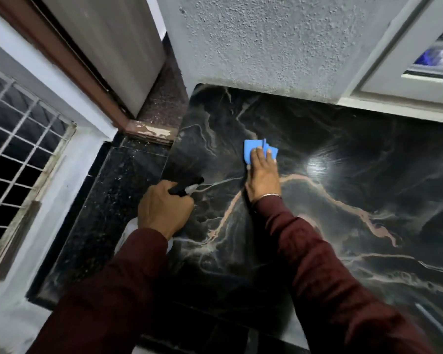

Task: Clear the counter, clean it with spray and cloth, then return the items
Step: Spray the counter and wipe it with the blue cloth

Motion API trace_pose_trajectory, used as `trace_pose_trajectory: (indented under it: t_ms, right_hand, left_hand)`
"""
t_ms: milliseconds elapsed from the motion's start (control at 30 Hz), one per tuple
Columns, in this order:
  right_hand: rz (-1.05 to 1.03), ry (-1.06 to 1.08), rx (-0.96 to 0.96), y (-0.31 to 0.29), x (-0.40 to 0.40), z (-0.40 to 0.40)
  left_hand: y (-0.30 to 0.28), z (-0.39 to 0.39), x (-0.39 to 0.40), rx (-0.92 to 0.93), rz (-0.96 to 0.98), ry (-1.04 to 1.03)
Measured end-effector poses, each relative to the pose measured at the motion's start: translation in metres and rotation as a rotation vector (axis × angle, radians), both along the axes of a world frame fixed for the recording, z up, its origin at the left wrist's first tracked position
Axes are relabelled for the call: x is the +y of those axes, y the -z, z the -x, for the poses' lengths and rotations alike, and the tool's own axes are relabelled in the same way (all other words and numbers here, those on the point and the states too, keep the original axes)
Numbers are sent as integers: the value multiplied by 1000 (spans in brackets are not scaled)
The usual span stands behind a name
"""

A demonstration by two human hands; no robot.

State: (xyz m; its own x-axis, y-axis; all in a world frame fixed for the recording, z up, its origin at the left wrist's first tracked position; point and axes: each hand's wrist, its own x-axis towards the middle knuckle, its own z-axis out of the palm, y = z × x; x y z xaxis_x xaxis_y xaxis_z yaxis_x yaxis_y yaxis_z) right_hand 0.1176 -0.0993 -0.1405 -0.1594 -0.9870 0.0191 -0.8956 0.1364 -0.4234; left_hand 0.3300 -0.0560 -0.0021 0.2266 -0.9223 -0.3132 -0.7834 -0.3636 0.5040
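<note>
The counter [343,154] is a dark marble slab with pale orange and white veins. A folded blue cloth [252,149] lies on it near the back, and my right hand [262,176] presses flat on the cloth with fingers stretched out. My left hand [164,209] is closed around a spray bottle [187,187]; its black nozzle pokes out to the right above the counter's left part. The bottle's pale body is mostly hidden under my hand and dark red sleeve.
A textured grey wall [266,42] bounds the counter at the back, with a white cabinet door [407,60] at the right. A speckled black ledge [108,200] runs left of the counter, beside a barred window [18,149] and a brown door frame [92,83].
</note>
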Motion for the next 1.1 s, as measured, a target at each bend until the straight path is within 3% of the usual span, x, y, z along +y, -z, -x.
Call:
trace_pose_trajectory:
  t_ms: [167, 300, 400, 467, 567, 633, 800, 867, 933, 1033, 1100]
  right_hand:
    - [-3, 31, -17, -4, -38, 22]
    - [15, 17, -5, -15, -73, -33]
    - [73, -337, -9, -12, -30, -113]
    - [81, -765, 43, -1, 34, -149]
    - [28, -1161, 42, 5, 75, -118]
    - [121, -1090, 168, 2, 46, -77]
    - [64, -240, 158, -5, -55, -8]
    - [48, -191, 150, -4, -37, -42]
    - [149, -426, 128, 2, 7, -98]
    - [112, -1009, 109, -2, 65, -148]
    - [109, -1059, 105, -1, 40, -134]
  left_hand:
    - [5, -22, 12, -47, 2, -27]
    - [16, -49, 19, -29, 0, -123]
    - [20, -67, 19, -11, 18, -200]
    - [20, -75, 21, -1, 23, -251]
    - [21, -83, 19, 5, 70, -287]
    - [24, -88, 18, 26, 52, -311]
    - [31, -97, 27, 47, 45, -336]
    - [31, -100, 31, 50, 38, -348]
    - [29, -102, 32, 65, 36, -360]
    - [27, -106, 31, 88, 57, -378]
    - [26, -111, 32, 90, 70, -388]
